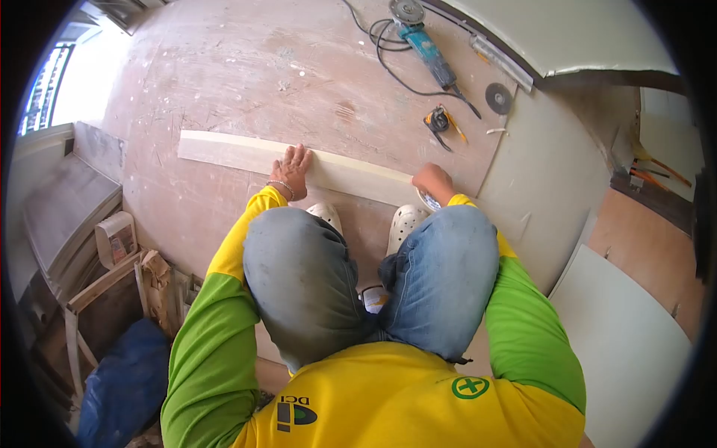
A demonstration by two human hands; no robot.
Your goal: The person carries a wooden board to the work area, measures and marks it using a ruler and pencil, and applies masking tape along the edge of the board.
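A long, narrow pale board [224,152] lies across the floor in front of my feet. Along its far edge runs a cream strip of tape [358,167]. My left hand [292,172] rests on the board near its middle, fingers spread out flat. At the board's right end, my right hand [434,182] is closed around a roll of tape [429,200]. Most of the roll is hidden under the hand and behind my right knee.
A teal angle grinder [427,54] with its cord lies at the far right, near a loose cutting disc [498,98] and a small dark tool [439,121]. Stacked panels [67,209], wood scraps [157,280] and a blue bag [125,384] stand at left. A pale sheet [616,328] lies at right.
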